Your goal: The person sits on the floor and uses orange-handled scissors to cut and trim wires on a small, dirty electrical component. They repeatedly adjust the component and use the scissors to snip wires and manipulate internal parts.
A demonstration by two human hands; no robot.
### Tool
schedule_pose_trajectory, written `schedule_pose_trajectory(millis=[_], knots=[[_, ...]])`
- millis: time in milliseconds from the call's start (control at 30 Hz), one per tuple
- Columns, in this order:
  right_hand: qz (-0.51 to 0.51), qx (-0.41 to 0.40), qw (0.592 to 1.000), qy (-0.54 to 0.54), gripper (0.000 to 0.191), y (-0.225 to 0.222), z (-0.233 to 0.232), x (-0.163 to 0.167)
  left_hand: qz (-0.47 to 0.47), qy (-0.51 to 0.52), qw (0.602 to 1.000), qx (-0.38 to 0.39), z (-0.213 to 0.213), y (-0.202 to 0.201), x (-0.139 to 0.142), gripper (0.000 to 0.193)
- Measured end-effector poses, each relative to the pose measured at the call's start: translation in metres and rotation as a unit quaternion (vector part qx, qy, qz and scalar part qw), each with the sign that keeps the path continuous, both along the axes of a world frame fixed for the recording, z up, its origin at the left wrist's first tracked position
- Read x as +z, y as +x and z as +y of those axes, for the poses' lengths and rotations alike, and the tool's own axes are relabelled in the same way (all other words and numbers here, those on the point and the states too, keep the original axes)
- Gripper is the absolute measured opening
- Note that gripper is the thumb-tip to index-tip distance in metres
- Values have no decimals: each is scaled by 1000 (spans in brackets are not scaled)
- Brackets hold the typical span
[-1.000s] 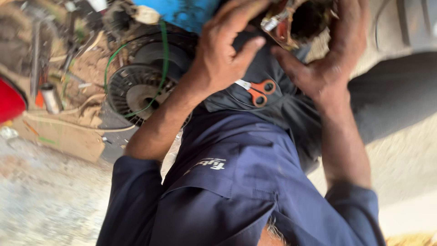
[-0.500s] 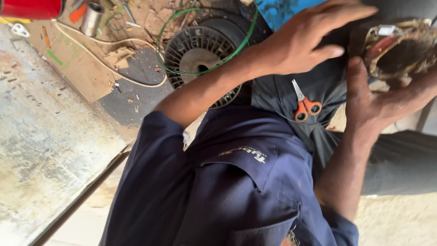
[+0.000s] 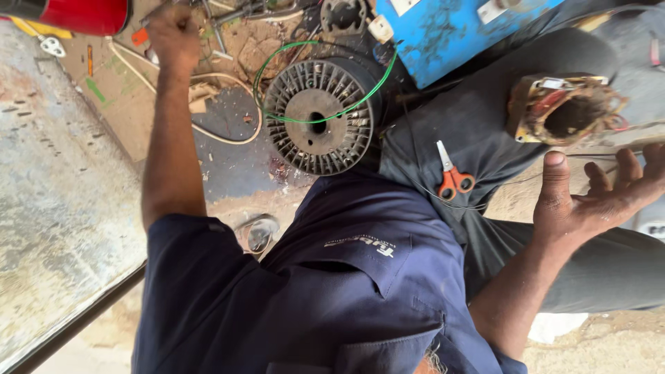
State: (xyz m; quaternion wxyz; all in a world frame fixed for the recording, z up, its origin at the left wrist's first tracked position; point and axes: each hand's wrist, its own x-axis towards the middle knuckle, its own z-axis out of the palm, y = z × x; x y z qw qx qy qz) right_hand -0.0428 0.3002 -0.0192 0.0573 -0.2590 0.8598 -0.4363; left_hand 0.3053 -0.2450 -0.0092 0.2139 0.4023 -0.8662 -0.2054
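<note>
My left hand reaches far out to the top left, over a clutter of metal tools and wires on the ground. Its fingers are curled closed, and anything inside them is hidden. My right hand hovers open, fingers spread, just below a worn motor stator with copper windings that rests on my dark-trousered knee. It touches nothing. Orange-handled scissors lie on my lap left of that hand. A grey ribbed wire spool with a loose green wire loop stands on the ground between my arms.
A blue metal box sits at the top centre and a red cylinder at the top left. A cream cable snakes over the dirty ground. A worn concrete slab runs along the left.
My left hand has left the stator and swung far out to the tool clutter. My right hand has let go of the stator and opened below it. The view has shifted.
</note>
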Motion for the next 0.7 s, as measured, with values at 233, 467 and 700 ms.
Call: schedule_pose_trajectory(millis=[233, 467, 700], knots=[[-9, -3, 999, -34, 96, 2, -21, 36, -294, -149, 944, 16, -1, 1, 10, 52], [21, -20, 1000, -8, 65, 13, -41, 71, -473, -133, 870, 40, -9, -28, -6, 49], [56, 10, 998, -1, 39, 10, -68, 104, -528, -153, 834, 40, -17, -27, -11, 50]])
